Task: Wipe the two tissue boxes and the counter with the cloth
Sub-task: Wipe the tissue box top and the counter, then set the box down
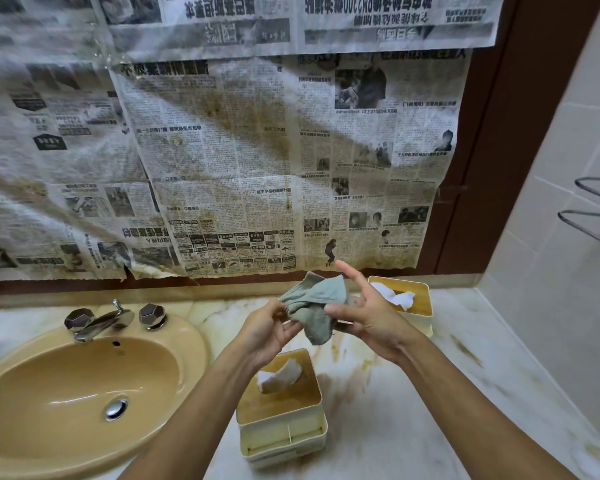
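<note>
Preparatory step, before any wiping: the cloth, a crumpled grey-green rag, is held in the air above the worktop, between the two tissue boxes and touching neither. The left hand pinches its lower edge with curled fingers; the right hand grips the other side between thumb and lower fingers, its forefinger raised straight. The cloth appears to be being gathered or refolded into a pad. The next move probably calls for lowering it onto the near tissue box or the far tissue box, with one hand freed to steady the box. Brown stains mark the worktop between the boxes. The right hand hides part of the far box, the left wrist a corner of the near one; how the cloth lies in the right palm cannot be made out.
</note>
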Available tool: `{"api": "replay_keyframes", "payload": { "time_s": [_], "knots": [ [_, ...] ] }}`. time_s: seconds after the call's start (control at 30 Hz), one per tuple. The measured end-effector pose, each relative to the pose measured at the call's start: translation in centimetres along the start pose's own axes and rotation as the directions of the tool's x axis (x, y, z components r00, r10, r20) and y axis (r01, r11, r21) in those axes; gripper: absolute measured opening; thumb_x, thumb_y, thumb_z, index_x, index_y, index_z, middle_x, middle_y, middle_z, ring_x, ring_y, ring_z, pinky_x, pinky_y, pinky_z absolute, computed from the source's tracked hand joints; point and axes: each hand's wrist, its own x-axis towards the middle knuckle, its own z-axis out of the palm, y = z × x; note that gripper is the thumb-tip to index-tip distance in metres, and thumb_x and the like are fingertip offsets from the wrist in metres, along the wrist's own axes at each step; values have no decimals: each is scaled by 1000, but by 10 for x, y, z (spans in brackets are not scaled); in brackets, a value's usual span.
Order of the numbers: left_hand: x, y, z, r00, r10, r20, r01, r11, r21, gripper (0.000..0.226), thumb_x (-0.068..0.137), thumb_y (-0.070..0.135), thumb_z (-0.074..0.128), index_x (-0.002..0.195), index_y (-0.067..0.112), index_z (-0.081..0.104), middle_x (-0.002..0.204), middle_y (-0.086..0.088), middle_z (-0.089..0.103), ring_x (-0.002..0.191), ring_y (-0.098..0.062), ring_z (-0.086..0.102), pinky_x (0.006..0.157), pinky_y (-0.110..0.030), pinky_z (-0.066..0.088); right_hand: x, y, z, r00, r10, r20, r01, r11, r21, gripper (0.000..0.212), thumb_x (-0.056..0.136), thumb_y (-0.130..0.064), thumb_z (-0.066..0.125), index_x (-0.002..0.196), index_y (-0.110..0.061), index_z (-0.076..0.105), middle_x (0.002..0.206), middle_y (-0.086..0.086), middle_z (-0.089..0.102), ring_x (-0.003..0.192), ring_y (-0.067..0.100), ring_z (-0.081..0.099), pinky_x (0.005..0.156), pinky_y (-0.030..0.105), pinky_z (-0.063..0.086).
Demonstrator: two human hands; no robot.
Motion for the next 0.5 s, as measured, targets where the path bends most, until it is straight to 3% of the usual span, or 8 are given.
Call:
{"api": "replay_keyframes", "payload": {
  "time_s": [0.1, 0.17, 0.23, 0.3, 0.4, 0.5],
  "knots": [
    [1, 3, -2, 999, 37, 22, -40, 981, 188, 23, 97, 4, 45, 119, 4, 51, 112, -20, 59, 75, -29, 71, 61, -36, 61, 1, -4, 3, 997, -23, -79, 13, 992, -127, 91, 79, 9, 73, 143, -42, 35, 116, 18, 68, 108, 29, 67, 85, 43, 58],
    [0, 6, -3, 992, 39, 120, -79, 936, 344, 35, 95, 14, 56, 128, 17, 46, 122, -15, 58, 88, -28, 70, 74, -42, 58, 3, -13, 4, 985, -80, -152, 21, 933, -359, 93, 79, 6, 73, 146, -43, 31, 119, 15, 64, 100, 22, 67, 76, 32, 59],
    [0, 8, -2, 978, 35, 205, -115, 911, 397, 57, 85, 19, 73, 134, 24, 43, 129, -15, 59, 104, -29, 68, 84, -42, 55, 3, -28, 7, 985, -152, -86, 66, 778, -625, 95, 77, -5, 72, 146, -50, 25, 125, 9, 60, 93, 15, 64, 72, 29, 57],
    [0, 7, 0, 966, 39, 257, -139, 913, 384, 70, 75, 17, 81, 135, 21, 46, 129, -18, 60, 111, -31, 66, 86, -39, 55, 4, -45, 12, 982, -186, 19, 130, 605, -786, 98, 75, -11, 72, 146, -55, 19, 118, 8, 64, 82, 17, 65, 69, 34, 56],
    [-2, 2, 9, 957, 82, 279, -196, 891, 410, 57, 73, 14, 80, 124, 10, 54, 116, -15, 67, 102, -24, 68, 84, -37, 54, 5, -66, 21, 977, -198, 77, 166, 484, -859, 104, 75, -10, 75, 145, -58, 14, 87, 9, 69, 58, 12, 54, 52, 28, 47],
    [-2, 2, 17, 953, 178, 245, -265, 882, 389, 19, 87, 9, 68, 104, 8, 60, 106, -15, 65, 91, -23, 66, 84, -38, 52, 7, -78, 21, 962, -265, 60, 188, 490, -851, 106, 73, -8, 76, 144, -59, 16, 91, 13, 70, 59, 13, 52, 54, 32, 47]
  ]
}}
